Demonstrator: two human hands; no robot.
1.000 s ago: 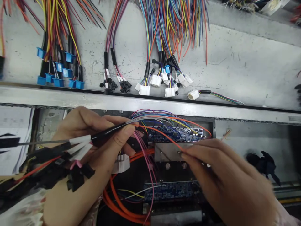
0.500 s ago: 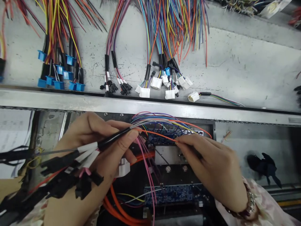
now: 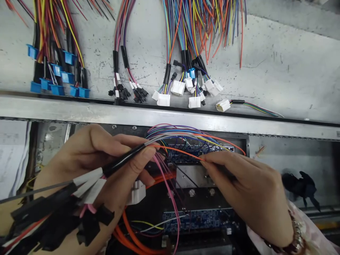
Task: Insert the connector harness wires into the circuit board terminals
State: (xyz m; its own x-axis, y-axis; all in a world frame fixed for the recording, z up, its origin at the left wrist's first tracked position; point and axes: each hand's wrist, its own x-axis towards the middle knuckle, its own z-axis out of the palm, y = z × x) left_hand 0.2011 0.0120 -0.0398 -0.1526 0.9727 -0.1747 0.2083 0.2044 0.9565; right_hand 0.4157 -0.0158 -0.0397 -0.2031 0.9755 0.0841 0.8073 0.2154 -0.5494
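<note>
My left hand (image 3: 127, 159) is closed around a wire harness (image 3: 120, 161) at its black sleeve. Black plugs with white labels (image 3: 89, 187) hang from the harness below that hand, close to the camera. Coloured wires fan out to the right, and pink wires (image 3: 171, 198) droop downward. In a pinch, my right hand (image 3: 244, 191) holds an orange wire (image 3: 183, 149) from the bundle by its end, stretched between both hands. A white connector (image 3: 138, 193) shows behind my left fingers. Under the wires lies a black fixture with an upper circuit board (image 3: 177, 154) and a lower circuit board (image 3: 196, 219).
A metal rail (image 3: 127, 112) crosses the view. Beyond it lie harnesses with blue connectors (image 3: 57, 89), black plugs (image 3: 139, 94) and white connectors (image 3: 163, 100). Thick orange cables (image 3: 132, 241) run below my hands. A dark object (image 3: 300, 186) rests at right, a paper sheet (image 3: 13, 152) at left.
The view has shifted slightly, and the blue connectors sit further left. My right hand appears a little further right and lower, still pinching the orange wire. My left hand keeps its hold.
</note>
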